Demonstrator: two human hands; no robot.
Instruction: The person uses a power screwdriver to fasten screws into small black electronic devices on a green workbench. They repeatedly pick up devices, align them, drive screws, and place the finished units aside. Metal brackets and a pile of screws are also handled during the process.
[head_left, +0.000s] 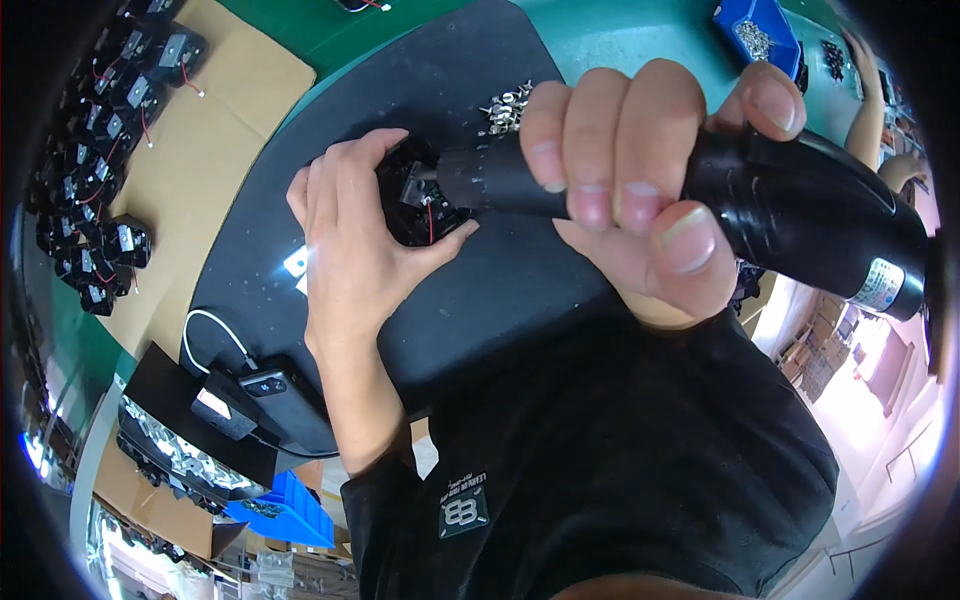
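My left hand (348, 225) is closed round a small black plastic housing (402, 222), with the thumb on its near side and the fingers on its far side. A short red wire (431, 222) shows inside the housing. My right hand (640, 150) grips a thick black electric screwdriver (800, 190) from above, lying nearly level. Its narrow front end reaches into the housing, and the very tip is hard to make out. Just beyond the screwdriver, a small pile of shiny metal pieces (507, 108) lies on the dark work mat (470, 65).
Several similar black units with red wires (125, 95) cover the cardboard sheet (250, 75) at left. A black phone-like device (285, 395) and white cable (205, 315) lie nearer. Blue bins stand at far right (765, 45) and lower left (300, 510). Another person's arm (866, 110) shows at right.
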